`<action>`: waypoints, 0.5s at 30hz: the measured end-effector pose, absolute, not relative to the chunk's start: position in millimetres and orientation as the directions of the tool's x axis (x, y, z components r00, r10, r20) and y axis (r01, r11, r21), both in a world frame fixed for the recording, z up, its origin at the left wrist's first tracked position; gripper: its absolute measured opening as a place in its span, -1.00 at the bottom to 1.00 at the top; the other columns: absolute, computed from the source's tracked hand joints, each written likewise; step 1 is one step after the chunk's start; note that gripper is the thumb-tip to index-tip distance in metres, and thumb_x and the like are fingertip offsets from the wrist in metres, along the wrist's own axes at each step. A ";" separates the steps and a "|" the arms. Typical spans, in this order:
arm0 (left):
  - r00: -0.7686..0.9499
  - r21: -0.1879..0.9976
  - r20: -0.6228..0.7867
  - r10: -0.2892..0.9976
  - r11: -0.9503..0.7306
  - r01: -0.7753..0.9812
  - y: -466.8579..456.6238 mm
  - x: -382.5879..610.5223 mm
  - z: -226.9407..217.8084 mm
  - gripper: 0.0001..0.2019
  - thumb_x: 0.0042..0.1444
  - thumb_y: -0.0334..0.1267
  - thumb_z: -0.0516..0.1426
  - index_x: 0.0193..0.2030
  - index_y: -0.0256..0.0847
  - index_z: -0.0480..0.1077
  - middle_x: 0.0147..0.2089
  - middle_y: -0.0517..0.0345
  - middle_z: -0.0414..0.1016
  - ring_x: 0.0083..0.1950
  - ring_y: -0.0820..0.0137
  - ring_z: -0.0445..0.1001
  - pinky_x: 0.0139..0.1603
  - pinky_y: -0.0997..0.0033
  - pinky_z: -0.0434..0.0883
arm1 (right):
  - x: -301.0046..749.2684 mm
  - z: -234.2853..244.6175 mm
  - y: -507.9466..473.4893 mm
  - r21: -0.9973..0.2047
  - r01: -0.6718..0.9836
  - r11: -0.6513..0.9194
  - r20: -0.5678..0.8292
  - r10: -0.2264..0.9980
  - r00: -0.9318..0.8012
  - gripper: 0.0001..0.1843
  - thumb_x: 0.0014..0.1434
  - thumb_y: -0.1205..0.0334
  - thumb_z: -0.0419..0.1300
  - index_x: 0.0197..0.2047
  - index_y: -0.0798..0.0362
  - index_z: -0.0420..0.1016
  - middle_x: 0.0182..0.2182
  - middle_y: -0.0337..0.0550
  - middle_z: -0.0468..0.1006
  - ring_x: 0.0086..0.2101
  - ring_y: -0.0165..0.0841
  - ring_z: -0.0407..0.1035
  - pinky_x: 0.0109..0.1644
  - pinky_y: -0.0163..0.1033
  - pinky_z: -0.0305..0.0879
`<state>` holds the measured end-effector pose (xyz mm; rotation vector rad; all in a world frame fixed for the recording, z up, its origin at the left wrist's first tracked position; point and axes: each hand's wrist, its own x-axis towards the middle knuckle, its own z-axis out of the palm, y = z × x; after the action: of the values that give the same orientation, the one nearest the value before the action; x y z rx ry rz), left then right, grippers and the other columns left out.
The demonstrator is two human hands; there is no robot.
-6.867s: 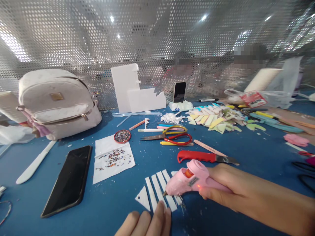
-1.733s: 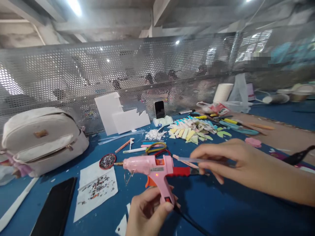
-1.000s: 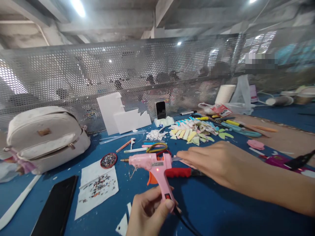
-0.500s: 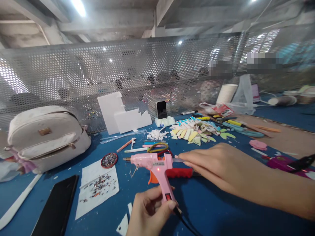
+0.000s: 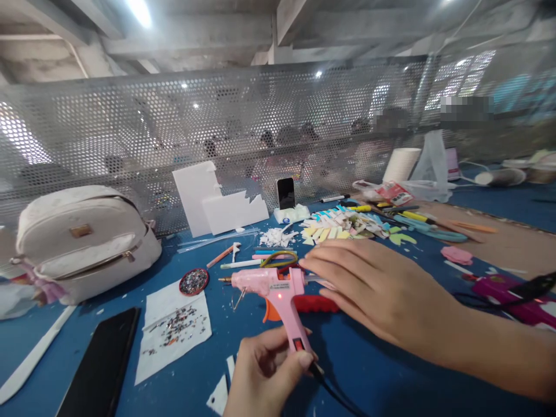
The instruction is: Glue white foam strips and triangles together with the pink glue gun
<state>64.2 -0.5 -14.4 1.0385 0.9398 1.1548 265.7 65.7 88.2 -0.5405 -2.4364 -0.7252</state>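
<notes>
- A white backpack [image 5: 82, 243] is stood at the far left of the blue tabletop [image 5: 391, 382], with a black phone [image 5: 102, 365] and a glitter-strewn paper sheet [image 5: 174, 327] laid nearer.
- White cut pieces [image 5: 219, 397] are seen at the lower edge, just beside the left hand [image 5: 264, 376], and are not yet joined to anything.
- The pink glue gun [image 5: 271, 286] is held above the tabletop by its grip, with the left fingers closed round it. Its red lamp is lit and its nozzle is pointed left.
- A clear glue stick [image 5: 319, 282] is lodged in the gun's rear with a length left outside, so loading is judged part done.
- The right hand [image 5: 382, 289] is laid over that stick, fingers stretched nearly flat. Whether the stick is pinched cannot be told.
</notes>
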 end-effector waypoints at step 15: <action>0.300 0.949 0.015 0.954 0.081 -0.305 -2.4 84.0 -22.3 -0.55 0.15 0.06 0.26 -0.10 -0.36 0.53 -0.28 0.08 0.49 -0.28 0.46 0.42 -0.17 0.48 0.44 | 234.5 27.4 44.8 -0.965 0.257 -0.051 -0.205 0.758 -0.619 -0.24 0.14 -0.41 0.13 0.13 0.04 0.48 -0.25 -0.04 0.57 -0.24 -0.16 0.49 -0.30 -0.17 0.46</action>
<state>84.0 -2.4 -22.3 1.0795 0.7748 1.0969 234.5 44.8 27.4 -1.0761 -1.8356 1.7113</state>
